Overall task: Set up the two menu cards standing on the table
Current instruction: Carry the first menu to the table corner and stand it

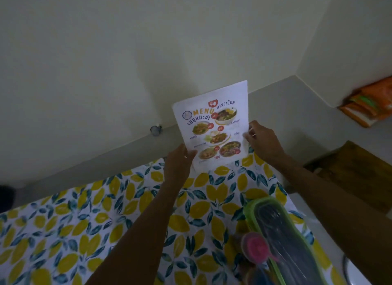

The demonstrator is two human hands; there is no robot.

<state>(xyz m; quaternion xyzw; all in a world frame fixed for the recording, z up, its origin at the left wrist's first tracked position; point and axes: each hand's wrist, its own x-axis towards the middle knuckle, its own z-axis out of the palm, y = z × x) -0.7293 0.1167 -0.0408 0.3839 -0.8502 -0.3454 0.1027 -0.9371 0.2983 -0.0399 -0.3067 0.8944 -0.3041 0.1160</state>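
One white menu card [214, 125] with pictures of dishes and the word MENU stands upright at the far edge of the table [106, 216], close to the wall. My left hand [179, 163] grips its lower left edge, thumb on the front. My right hand [263, 139] pinches its right edge. The card's bottom edge touches the lemon-print tablecloth or hovers just above it; I cannot tell which. No second menu card is in view.
A long green-rimmed container [284, 238] with a dark lid lies at the near right of the table, a pink round lid [257, 247] beside it. A wooden stool [356, 170] stands to the right. Orange packets [371, 102] rest on a ledge.
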